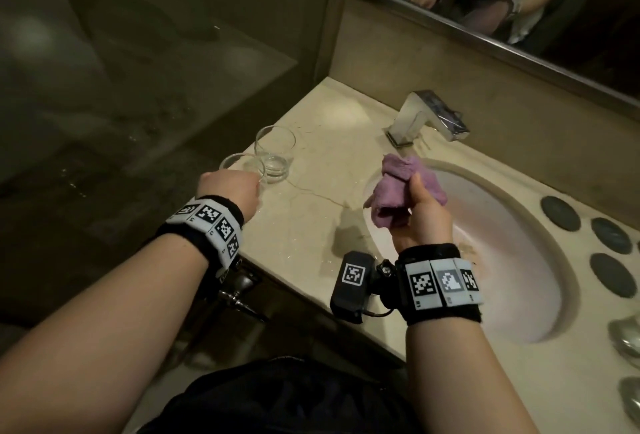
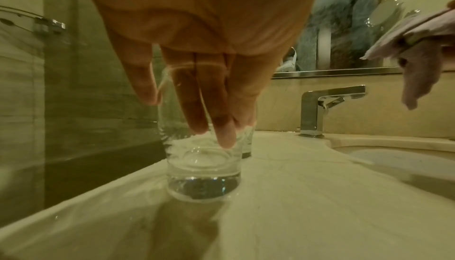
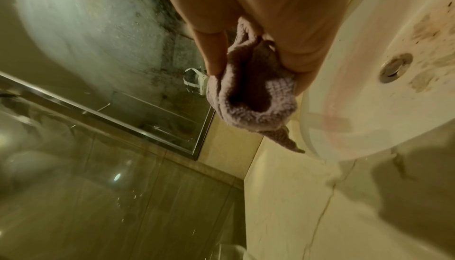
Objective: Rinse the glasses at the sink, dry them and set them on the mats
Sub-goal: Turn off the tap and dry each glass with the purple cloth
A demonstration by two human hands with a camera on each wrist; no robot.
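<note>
Two clear glasses stand on the marble counter left of the sink. My left hand (image 1: 228, 187) reaches down from above onto the nearer glass (image 1: 242, 165) and grips it; in the left wrist view its fingers (image 2: 197, 108) run down inside the glass (image 2: 204, 168) with one digit outside the wall. The glass's thick base rests on the counter. The second glass (image 1: 275, 153) stands just behind it, untouched. My right hand (image 1: 424, 215) holds a bunched purple cloth (image 1: 403, 187) over the left rim of the sink (image 1: 540, 225); the fingers (image 3: 211, 53) squeeze the cloth (image 3: 251, 106).
A chrome tap (image 1: 429, 118) stands behind the basin, its drain (image 3: 395, 68) closed. Three dark round mats (image 1: 561, 213) lie on the counter right of the sink. A glass partition drops off left of the counter edge. A mirror hangs above.
</note>
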